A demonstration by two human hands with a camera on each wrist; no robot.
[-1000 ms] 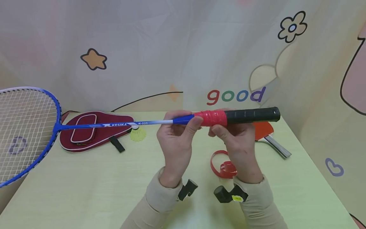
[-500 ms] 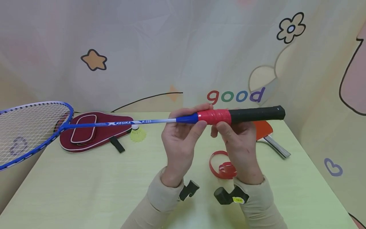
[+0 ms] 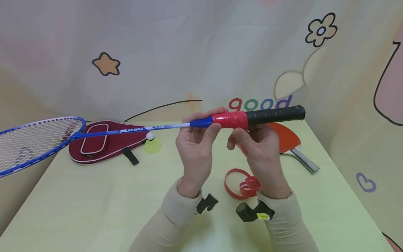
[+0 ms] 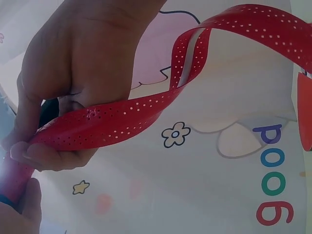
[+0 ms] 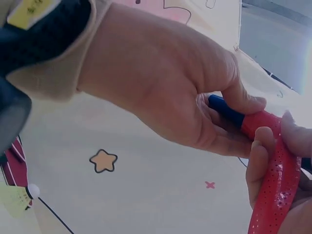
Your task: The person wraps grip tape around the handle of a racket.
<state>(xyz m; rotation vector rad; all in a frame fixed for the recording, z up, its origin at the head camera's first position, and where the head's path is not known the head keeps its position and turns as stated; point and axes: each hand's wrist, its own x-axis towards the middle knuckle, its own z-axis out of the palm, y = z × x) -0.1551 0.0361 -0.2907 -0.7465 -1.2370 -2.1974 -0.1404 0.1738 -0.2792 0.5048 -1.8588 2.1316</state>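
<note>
Just now the racket has rolled about its shaft: strung head shows narrower than a second ago, butt end tipped slightly higher. Wrapped section looks about as long as then; I read the roll as turning the grip to take up red tape, most of the black handle being yet bare. Racket held up above the table, head toward the left. Left hand pinches between thumb and fingers beside the blue cone. Right hand pinches tape at the wrap's edge; some fingers hidden behind the handle. Free strip twists away, seemingly toward the loose coil below.
</note>
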